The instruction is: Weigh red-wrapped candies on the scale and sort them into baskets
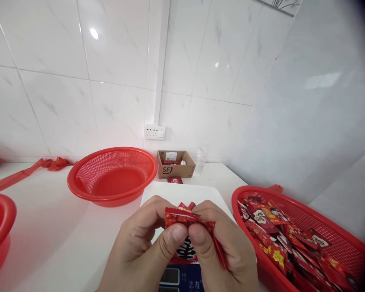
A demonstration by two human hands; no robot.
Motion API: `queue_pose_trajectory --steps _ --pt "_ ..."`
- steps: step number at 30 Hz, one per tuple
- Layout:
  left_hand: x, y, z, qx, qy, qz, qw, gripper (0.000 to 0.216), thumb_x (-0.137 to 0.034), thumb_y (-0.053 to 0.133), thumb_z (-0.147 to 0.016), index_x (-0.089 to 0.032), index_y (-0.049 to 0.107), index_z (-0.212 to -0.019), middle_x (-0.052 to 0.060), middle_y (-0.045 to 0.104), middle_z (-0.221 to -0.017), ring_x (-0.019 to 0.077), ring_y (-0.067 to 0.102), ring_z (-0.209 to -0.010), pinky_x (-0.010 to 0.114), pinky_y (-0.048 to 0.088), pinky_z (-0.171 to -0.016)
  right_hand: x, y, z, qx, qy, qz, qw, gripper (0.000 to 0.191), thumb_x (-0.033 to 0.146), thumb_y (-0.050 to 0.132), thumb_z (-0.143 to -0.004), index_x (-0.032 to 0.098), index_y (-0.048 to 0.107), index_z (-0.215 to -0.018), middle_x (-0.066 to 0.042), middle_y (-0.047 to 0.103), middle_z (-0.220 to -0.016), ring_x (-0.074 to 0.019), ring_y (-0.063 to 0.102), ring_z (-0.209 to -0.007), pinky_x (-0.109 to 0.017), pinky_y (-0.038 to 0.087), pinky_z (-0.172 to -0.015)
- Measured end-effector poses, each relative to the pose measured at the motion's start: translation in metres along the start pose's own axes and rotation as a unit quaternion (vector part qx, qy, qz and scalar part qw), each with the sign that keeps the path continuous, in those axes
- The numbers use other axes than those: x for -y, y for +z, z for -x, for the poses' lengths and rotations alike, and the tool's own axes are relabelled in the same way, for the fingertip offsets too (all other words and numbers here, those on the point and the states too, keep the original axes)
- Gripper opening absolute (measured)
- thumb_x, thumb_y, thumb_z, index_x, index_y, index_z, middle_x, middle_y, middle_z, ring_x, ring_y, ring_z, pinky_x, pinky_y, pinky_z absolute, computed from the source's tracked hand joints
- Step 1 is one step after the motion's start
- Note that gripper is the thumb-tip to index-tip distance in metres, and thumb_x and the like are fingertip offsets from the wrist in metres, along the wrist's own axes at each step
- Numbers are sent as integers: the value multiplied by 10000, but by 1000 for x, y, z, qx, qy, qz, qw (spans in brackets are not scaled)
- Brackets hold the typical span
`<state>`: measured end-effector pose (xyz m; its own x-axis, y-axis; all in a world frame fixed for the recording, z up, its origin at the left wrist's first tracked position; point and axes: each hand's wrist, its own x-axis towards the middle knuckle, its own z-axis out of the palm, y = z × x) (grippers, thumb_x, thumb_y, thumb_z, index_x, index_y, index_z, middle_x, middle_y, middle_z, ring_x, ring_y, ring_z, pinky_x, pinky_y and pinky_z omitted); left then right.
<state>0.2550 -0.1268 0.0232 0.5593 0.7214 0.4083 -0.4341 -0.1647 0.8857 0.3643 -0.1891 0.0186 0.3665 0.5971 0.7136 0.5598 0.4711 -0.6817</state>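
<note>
Both thumbs press side by side on a small red snack packet (179, 218) with a crimped edge, held up in front of me. My left hand (142, 247) pinches its left part. My right hand (226, 243) is closed on its right part, with more red wrapper showing below the fingers. Under the thumbs lies red packaging with black characters (187, 250); whether it is a separate packet I cannot tell. Beneath my hands is a scale with a white platform (176, 190) and a blue display panel (194, 282), partly hidden.
To the right stands a red basket (241, 194) full of red snack packets (270, 227). Another red basket (112, 198) sits back left, and a third (3, 215) at the left edge. A cardboard box (182, 171) and clear plastic (200, 160) are by the tiled wall.
</note>
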Motion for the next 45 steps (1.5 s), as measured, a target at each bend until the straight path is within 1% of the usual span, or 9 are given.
queue_pose_trajectory --steps 5,8,14,19,23,28,34,39,45 --pt "2 1 0 -38 -2 21 999 185 -364 671 -864 -212 684 -760 -3 606 -722 130 569 -666 196 485 -589 3 0 -4 27 21 -20 999 397 487 456 -957 206 606 -720 -3 572 -658 -143 535 -585 -261 422 -546" --pt "5 0 -1 -62 3 47 997 165 -381 650 -877 -222 678 -841 16 663 -773 169 621 -728 231 522 -623 3 -3 -5 52 50 -21 997 353 514 498 -927 206 623 -808 -3 613 -693 -144 567 -609 -259 442 -561" --pt "9 -1 -1 -100 16 43 994 170 -385 655 -874 -217 675 -860 -8 655 -714 128 586 -602 210 510 -564 0 -4 -5 115 73 11 991 317 488 560 -885 204 576 -743 4 578 -658 -133 525 -579 -249 427 -529" --pt "7 0 -1 -73 -6 51 996 182 -391 630 -890 -219 674 -930 29 703 -844 182 654 -753 244 545 -634 1 -2 -5 88 59 42 993 288 390 508 -927 209 532 -704 16 553 -619 -124 488 -555 -246 399 -516" --pt "5 5 -4 -59 0 4 998 252 -454 601 -893 -241 674 -1007 40 715 -960 192 661 -836 244 548 -681 2 -3 -5 54 66 17 996 268 373 520 -921 215 509 -705 36 516 -597 -114 456 -524 -242 377 -500" --pt "5 12 -4 -46 6 -39 998 294 -483 586 -888 -228 715 -957 39 725 -892 204 660 -798 255 548 -674 4 -4 -7 27 75 -13 997 247 386 528 -919 220 530 -736 18 566 -629 -130 512 -556 -254 421 -537" --pt "3 6 -3 14 13 -78 997 260 -402 527 -943 -221 710 -978 28 722 -847 174 637 -725 235 536 -661 4 -4 -8 55 75 -17 996 280 393 501 -931 217 508 -713 21 537 -607 -123 471 -538 -237 411 -508" --pt "2 7 -3 21 33 -88 995 266 -399 513 -952 -225 714 -958 12 716 -802 147 596 -654 213 508 -614 7 -3 -8 51 63 -25 996 298 381 476 -945 219 483 -695 35 499 -598 -116 450 -528 -226 395 -500" --pt "5 8 3 -6 24 -58 998 267 -419 569 -919 -219 733 -985 44 740 -888 200 664 -786 255 540 -708 8 0 2 5 60 3 998 307 419 523 -932 220 566 -701 41 519 -587 -117 490 -528 -231 392 -526"
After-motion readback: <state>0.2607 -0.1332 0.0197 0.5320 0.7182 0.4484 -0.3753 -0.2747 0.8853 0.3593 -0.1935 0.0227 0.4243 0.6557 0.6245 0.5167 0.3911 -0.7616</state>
